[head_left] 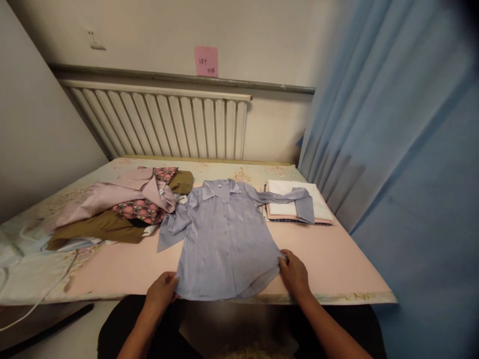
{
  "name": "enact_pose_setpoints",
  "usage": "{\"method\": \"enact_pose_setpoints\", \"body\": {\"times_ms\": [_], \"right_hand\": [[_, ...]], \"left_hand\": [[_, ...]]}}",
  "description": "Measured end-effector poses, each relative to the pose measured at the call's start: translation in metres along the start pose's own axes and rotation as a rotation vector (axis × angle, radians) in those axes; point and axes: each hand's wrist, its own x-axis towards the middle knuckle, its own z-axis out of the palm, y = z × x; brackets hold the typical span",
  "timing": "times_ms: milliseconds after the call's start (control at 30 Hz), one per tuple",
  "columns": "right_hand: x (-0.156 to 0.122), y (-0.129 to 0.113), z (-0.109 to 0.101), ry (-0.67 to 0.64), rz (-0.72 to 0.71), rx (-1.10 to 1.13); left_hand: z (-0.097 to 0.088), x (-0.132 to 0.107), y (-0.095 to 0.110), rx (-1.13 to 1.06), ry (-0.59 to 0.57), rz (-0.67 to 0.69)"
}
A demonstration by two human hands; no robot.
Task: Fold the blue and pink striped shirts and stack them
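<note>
A pale blue striped shirt (224, 234) lies flat, front up, on the pink table surface (329, 259), collar away from me. My left hand (161, 289) pinches the shirt's lower left hem at the table's near edge. My right hand (294, 273) grips the lower right hem corner. One sleeve stretches right over a folded stack; the other bunches to the left.
A heap of unfolded clothes (123, 207), pink, floral and olive-brown, lies at the left. A stack of folded garments (299, 207) sits at the right. A white radiator (164, 124) stands behind the table, a blue curtain (404, 149) hangs at the right, and a white cable (33, 304) trails off the left edge.
</note>
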Motion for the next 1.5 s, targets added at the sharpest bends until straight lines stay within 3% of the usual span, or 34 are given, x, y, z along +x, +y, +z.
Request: {"method": "enact_pose_setpoints", "body": {"times_ms": [200, 533, 767, 900, 1000, 1067, 1167, 1300, 1500], "right_hand": [[0.002, 0.004, -0.008, 0.015, 0.067, 0.048], [-0.005, 0.002, -0.013, -0.062, 0.012, -0.017], [-0.018, 0.002, -0.013, -0.103, -0.040, 0.001], [-0.017, 0.004, -0.012, -0.160, -0.034, 0.049], [-0.001, 0.010, -0.016, -0.121, -0.003, 0.097], [0.017, 0.017, -0.024, -0.062, 0.016, 0.077], [0.049, 0.027, -0.040, 0.013, 0.038, 0.017], [0.089, 0.037, -0.062, 0.104, 0.061, -0.050], [0.133, 0.045, -0.076, 0.239, 0.079, -0.180]], "left_hand": [[-0.008, -0.003, -0.005, 0.142, 0.103, 0.070], [-0.012, -0.005, -0.008, 0.238, 0.144, 0.102], [-0.027, -0.012, -0.005, 0.354, 0.153, 0.096], [-0.027, -0.012, -0.007, 0.587, 0.271, 0.244], [-0.013, -0.008, -0.002, 0.792, 0.403, 0.404], [0.005, -0.004, 0.007, 0.804, 0.420, 0.519], [0.039, 0.005, 0.024, 0.717, 0.381, 0.719], [0.081, 0.017, 0.047, 0.654, 0.332, 0.819], [0.113, 0.026, 0.064, 0.703, 0.216, 0.892]]}}
